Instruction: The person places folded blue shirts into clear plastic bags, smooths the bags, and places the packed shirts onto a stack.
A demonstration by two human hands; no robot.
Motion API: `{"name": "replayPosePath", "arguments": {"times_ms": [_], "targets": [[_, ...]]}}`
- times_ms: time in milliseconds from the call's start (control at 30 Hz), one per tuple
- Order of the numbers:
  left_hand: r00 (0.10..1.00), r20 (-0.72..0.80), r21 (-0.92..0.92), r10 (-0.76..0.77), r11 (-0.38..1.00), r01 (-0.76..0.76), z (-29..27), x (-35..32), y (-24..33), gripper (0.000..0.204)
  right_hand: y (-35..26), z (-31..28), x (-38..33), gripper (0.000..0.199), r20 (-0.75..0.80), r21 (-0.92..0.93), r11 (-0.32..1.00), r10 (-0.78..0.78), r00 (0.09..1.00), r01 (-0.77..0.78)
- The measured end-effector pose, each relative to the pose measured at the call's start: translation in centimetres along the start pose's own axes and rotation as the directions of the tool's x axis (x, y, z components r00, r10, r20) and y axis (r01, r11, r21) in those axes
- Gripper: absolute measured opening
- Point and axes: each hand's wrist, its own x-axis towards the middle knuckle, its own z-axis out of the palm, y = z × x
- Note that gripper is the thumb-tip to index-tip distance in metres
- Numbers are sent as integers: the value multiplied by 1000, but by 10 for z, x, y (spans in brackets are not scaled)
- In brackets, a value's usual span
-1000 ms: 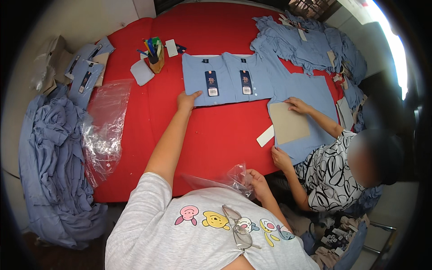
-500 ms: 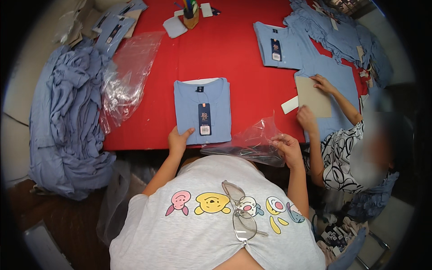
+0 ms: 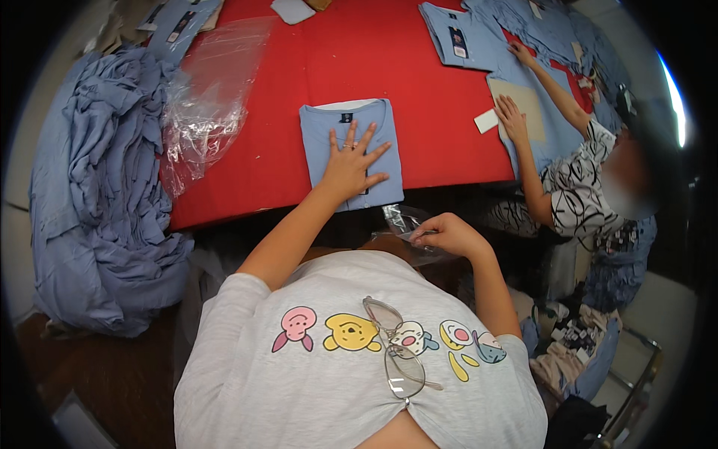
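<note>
A folded light-blue shirt [image 3: 317, 142] with a white board edge showing at its neck lies at the near edge of the table. My left hand [image 3: 350, 166] rests flat on it, fingers spread, covering most of its dark hang tag. Just below the table edge my right hand [image 3: 450, 233] pinches a clear plastic bag [image 3: 398, 217]. The bag's upper part meets the shirt's lower right corner; how far it reaches under the shirt I cannot tell.
Clear bags [image 3: 206, 97] lie at left on the red table [image 3: 288, 82], beside a tall heap of blue shirts [image 3: 97, 187]. At right a co-worker's hands [image 3: 512, 120] press a beige board [image 3: 532, 108] on a spread shirt. A folded shirt [image 3: 452, 37] lies farther back.
My left hand has moved from the shirt's lower left edge to flat on top of it. My right hand has come left and lower with the bag. A co-worker's hand has left the board.
</note>
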Motion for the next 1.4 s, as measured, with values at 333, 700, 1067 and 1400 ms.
{"name": "replayPosePath", "arguments": {"times_ms": [333,700,1067,1400], "targets": [[962,189,-803,198,594,36,-39,13,16,70,-20,-7,-11,26,10,219,975,-38,999,35],[727,645,-269,233,961,-70,18,-132,33,38,17,2,43,15,191,-377,925,29,981,46],[795,587,-508,-153,695,509,22,-127,14,53,28,-34,121,15,-89,-606,744,-417,905,283],[783,285,-751,-553,378,541,-4,-169,-7,24,-28,-22,137,9,0,-812,515,-470,883,275]]}}
